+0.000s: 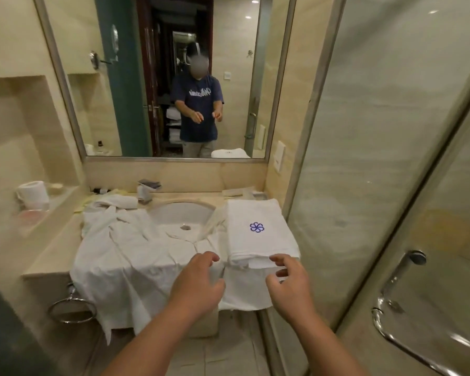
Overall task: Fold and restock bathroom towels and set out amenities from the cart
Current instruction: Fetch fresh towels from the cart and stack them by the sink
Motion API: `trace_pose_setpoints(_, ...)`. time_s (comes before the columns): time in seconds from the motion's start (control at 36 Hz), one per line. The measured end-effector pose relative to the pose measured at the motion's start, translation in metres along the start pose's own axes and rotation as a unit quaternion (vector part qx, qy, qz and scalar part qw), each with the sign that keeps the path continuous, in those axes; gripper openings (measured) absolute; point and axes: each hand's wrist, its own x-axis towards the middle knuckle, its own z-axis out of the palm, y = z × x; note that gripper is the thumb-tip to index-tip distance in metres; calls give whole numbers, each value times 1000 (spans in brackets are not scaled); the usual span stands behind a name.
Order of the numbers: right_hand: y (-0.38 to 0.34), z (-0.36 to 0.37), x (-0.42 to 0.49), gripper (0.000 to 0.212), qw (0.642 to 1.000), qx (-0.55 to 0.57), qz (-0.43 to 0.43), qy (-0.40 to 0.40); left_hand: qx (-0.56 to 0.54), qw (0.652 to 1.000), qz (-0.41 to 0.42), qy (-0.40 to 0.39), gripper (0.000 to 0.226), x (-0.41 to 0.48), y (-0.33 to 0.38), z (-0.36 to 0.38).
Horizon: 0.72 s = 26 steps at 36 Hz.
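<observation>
We see the folded towel (258, 232), with its blue emblem, lying flat on the right end of the counter (49, 256) just beside the sink (182, 213). A rumpled white cloth (125, 261) spreads over the left side and hangs down the front, below the mirror (234, 50) and next to the glass shower door (364, 158). Our left hand (198, 283) and right hand (291, 286) hover at the counter's front edge, fingers spread and loosely bent, gripping nothing; whether the right fingertips touch the towel's edge we cannot tell.
</observation>
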Motion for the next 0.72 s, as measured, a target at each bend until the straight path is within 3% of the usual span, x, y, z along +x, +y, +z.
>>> trace_pose_setpoints(0.25,46,12,155,32,999,-31,18,-29,16,998,-55,-18,51,140,-1,48)
trace_pose_setpoints(0.47,91,35,265,37,990,-87,89,-72,-30,989,-128,-74,63,252,-18,98)
trace_pose_setpoints(0.64,136,72,340,70,964,-192,171,-68,-48,977,-167,-123,76,336,-47,143)
trace_pose_setpoints(0.72,162,95,370,88,951,-200,226,-67,-72,964,-209,-148,101,378,-78,175)
